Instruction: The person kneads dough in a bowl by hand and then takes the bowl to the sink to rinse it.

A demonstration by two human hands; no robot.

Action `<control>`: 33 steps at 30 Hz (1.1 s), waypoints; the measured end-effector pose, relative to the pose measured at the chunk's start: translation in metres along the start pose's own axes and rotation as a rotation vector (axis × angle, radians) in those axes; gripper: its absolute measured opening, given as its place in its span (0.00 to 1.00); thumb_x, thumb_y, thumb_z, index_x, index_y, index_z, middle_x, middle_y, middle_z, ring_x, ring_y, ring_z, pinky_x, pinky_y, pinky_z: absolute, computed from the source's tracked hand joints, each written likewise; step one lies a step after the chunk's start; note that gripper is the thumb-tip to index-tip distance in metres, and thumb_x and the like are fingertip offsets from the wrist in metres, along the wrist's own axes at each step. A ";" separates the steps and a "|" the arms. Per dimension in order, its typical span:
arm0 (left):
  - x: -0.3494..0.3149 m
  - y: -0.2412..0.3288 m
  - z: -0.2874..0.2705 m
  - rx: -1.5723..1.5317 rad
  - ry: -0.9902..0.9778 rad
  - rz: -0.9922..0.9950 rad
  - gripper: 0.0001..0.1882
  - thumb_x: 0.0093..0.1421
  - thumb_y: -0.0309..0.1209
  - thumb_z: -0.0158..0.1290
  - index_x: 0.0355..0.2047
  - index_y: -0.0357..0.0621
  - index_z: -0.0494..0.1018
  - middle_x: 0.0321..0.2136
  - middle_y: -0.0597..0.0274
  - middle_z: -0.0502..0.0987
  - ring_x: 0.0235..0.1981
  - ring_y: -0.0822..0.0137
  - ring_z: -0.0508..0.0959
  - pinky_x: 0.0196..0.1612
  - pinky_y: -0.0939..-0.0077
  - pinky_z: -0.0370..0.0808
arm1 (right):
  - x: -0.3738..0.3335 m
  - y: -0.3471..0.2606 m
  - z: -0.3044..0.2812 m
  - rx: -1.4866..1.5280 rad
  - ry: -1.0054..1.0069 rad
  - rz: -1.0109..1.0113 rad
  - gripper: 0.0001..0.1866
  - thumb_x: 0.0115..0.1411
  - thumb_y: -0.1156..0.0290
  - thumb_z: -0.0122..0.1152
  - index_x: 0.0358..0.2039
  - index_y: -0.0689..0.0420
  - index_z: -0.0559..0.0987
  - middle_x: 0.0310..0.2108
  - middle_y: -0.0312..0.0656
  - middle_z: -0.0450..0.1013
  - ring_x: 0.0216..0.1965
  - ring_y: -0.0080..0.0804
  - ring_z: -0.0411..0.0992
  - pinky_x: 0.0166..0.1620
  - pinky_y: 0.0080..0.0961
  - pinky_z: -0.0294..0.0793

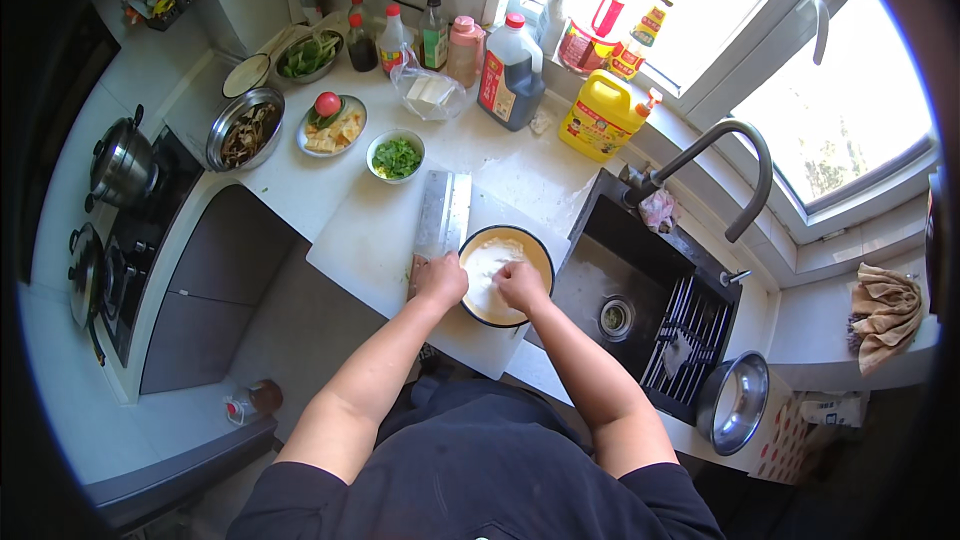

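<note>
At the centre of the frame both hands rest on a round cream-coloured bowl with a dark rim (505,275) holding white flour or dough, which stands on a white cutting board (370,240) on the pale countertop. The left hand (441,279) grips the bowl's left rim with fingers curled, while the right hand (521,286) is bunched inside the bowl on the white contents. A broad steel cleaver (443,213) lies flat on the board just above the left hand, and a black sink (640,300) sits to the right.
</note>
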State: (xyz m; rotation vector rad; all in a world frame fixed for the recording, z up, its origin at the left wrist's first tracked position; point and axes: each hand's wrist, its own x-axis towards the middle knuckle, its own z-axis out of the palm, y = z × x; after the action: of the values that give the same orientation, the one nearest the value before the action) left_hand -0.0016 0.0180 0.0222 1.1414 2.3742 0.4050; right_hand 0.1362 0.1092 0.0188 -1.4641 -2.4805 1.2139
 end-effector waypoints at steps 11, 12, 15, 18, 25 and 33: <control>-0.003 0.007 -0.007 -0.021 -0.024 -0.014 0.14 0.52 0.30 0.41 0.33 0.35 0.73 0.29 0.37 0.75 0.35 0.43 0.76 0.43 0.55 0.71 | 0.032 0.030 0.032 -0.519 -0.392 -0.045 0.13 0.46 0.70 0.49 0.27 0.61 0.81 0.34 0.52 0.75 0.36 0.46 0.74 0.40 0.32 0.72; -0.004 0.007 -0.009 -0.021 -0.021 -0.014 0.14 0.52 0.30 0.41 0.33 0.35 0.73 0.29 0.37 0.75 0.35 0.43 0.76 0.43 0.55 0.71 | 0.034 0.028 0.032 -0.521 -0.407 -0.038 0.14 0.46 0.70 0.49 0.28 0.61 0.80 0.35 0.53 0.75 0.37 0.47 0.74 0.42 0.33 0.72; -0.005 0.004 -0.008 -0.028 -0.012 -0.015 0.14 0.52 0.30 0.41 0.33 0.35 0.73 0.29 0.37 0.75 0.34 0.43 0.76 0.42 0.55 0.71 | 0.025 0.009 0.026 -0.402 -0.350 0.074 0.15 0.45 0.69 0.48 0.29 0.63 0.80 0.35 0.54 0.74 0.37 0.49 0.73 0.44 0.34 0.71; -0.006 0.006 -0.009 -0.015 -0.005 -0.002 0.14 0.52 0.30 0.41 0.33 0.35 0.73 0.29 0.37 0.75 0.35 0.43 0.76 0.42 0.55 0.71 | 0.016 -0.001 0.021 -0.357 -0.244 0.061 0.16 0.45 0.69 0.47 0.30 0.64 0.80 0.34 0.56 0.74 0.38 0.50 0.73 0.44 0.35 0.71; -0.005 0.009 -0.014 0.045 -0.057 0.004 0.14 0.53 0.33 0.45 0.35 0.37 0.73 0.31 0.41 0.76 0.36 0.46 0.77 0.42 0.57 0.72 | -0.001 -0.001 0.012 -0.048 -0.064 -0.115 0.15 0.50 0.65 0.53 0.29 0.66 0.78 0.29 0.54 0.75 0.33 0.44 0.74 0.38 0.33 0.72; -0.003 0.007 -0.009 0.041 -0.037 -0.011 0.14 0.53 0.32 0.44 0.34 0.37 0.73 0.29 0.42 0.77 0.35 0.46 0.77 0.42 0.56 0.72 | 0.030 0.009 0.008 0.915 -0.168 0.337 0.09 0.61 0.71 0.50 0.36 0.63 0.75 0.27 0.38 0.73 0.24 0.24 0.70 0.31 0.19 0.74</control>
State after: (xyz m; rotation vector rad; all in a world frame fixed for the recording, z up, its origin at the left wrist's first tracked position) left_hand -0.0001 0.0189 0.0338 1.1432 2.3657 0.3296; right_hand 0.1233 0.1293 -0.0028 -1.5069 -1.3500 2.1741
